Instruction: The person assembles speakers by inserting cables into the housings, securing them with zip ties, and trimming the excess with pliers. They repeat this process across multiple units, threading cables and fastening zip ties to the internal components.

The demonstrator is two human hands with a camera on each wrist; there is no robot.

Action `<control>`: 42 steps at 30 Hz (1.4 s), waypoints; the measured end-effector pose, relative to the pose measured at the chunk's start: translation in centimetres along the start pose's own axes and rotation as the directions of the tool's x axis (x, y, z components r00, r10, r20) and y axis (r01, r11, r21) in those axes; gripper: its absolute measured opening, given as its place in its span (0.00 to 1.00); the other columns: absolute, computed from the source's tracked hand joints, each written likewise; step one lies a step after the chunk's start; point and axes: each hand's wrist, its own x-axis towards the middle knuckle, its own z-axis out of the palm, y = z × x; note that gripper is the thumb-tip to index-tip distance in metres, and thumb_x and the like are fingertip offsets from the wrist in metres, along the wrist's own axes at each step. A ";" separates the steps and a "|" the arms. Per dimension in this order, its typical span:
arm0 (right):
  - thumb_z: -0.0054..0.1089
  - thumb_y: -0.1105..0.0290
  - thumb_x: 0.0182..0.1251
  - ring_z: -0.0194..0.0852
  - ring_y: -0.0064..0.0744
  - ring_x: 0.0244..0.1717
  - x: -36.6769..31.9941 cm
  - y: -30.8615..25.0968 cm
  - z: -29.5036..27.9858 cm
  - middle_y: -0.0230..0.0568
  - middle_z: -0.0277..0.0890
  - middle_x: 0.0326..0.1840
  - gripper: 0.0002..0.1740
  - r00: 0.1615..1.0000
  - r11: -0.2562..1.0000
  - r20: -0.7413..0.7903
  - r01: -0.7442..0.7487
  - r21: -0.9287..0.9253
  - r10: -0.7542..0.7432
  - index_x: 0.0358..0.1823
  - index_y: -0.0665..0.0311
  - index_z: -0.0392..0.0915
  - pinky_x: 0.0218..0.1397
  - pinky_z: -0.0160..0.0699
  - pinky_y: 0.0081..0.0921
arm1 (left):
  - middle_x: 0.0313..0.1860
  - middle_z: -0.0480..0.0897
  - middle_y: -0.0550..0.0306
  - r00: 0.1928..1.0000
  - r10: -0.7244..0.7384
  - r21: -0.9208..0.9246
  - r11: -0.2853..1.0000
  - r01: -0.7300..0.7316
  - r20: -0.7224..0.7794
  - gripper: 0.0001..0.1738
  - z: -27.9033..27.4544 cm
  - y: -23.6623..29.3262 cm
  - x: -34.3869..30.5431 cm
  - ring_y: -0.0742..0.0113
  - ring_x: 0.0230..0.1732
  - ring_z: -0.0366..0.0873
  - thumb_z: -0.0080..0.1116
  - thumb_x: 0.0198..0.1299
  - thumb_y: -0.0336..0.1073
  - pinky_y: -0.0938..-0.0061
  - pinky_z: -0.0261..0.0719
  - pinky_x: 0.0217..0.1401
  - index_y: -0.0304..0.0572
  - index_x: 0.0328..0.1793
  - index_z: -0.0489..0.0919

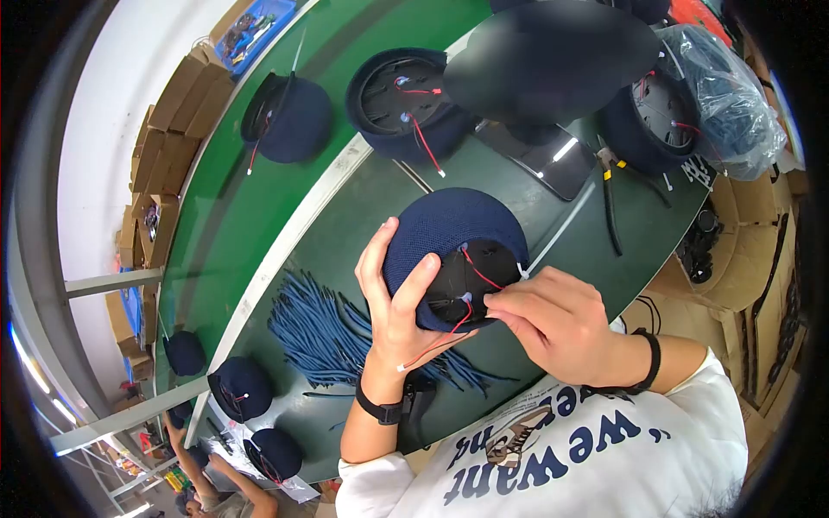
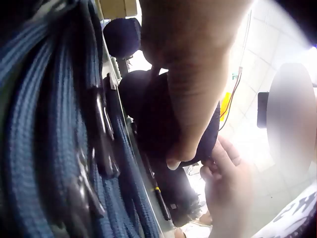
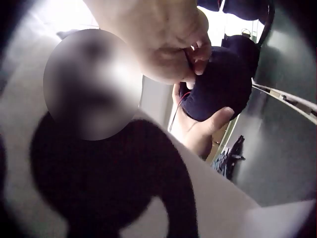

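Observation:
A round housing covered in navy knit fabric (image 1: 453, 216) is held up over the green table, its open side showing black plastic and red wires (image 1: 484, 269). My left hand (image 1: 393, 298) grips it from the left and below, thumb across the front. At the near right rim, my right hand (image 1: 557, 319) pinches the fabric edge between thumb and fingers. A white cable tie (image 1: 561, 229) sticks out from the rim beside the right fingers. In the right wrist view, the housing (image 3: 218, 89) sits between both hands, and the right fingertips are partly hidden.
Blue cords (image 1: 319, 332) lie bundled under the left forearm. Beyond the housing are a phone (image 1: 553, 160), cutters (image 1: 609, 186) and more navy housings (image 1: 397, 104). A white rail (image 1: 302, 220) borders the bright green strip. Cardboard boxes (image 1: 734, 250) stand at right; another person's arms (image 1: 211, 470) show lower left.

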 end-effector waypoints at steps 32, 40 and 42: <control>0.64 0.78 0.66 0.85 0.53 0.34 2.5 -0.6 -1.1 0.44 0.83 0.33 0.06 0.964 0.982 0.224 -0.165 0.097 0.140 0.42 0.63 0.83 0.33 0.82 0.45 | 0.78 0.66 0.27 0.996 0.003 0.083 0.997 0.005 -0.093 0.51 -1.1 1.5 0.2 0.31 0.74 0.71 0.92 0.34 0.48 0.45 0.72 0.72 0.65 0.70 0.79; 0.65 0.76 0.68 0.87 0.51 0.35 2.9 -1.2 -1.3 0.45 0.85 0.33 0.03 0.958 0.960 0.196 -0.239 0.143 0.210 0.41 0.64 0.81 0.36 0.83 0.44 | 0.78 0.65 0.28 0.992 0.043 0.134 0.991 -0.028 -0.117 0.52 -1.1 1.6 0.3 0.30 0.75 0.70 0.93 0.36 0.44 0.45 0.78 0.72 0.68 0.72 0.76; 0.66 0.76 0.68 0.87 0.51 0.35 2.8 -1.3 -1.1 0.45 0.85 0.33 0.03 0.959 0.953 0.180 -0.250 0.171 0.219 0.41 0.64 0.80 0.36 0.83 0.44 | 0.78 0.64 0.28 0.996 0.025 0.158 0.987 -0.011 -0.087 0.53 -1.6 2.1 0.6 0.29 0.75 0.69 0.93 0.37 0.44 0.44 0.78 0.72 0.68 0.73 0.75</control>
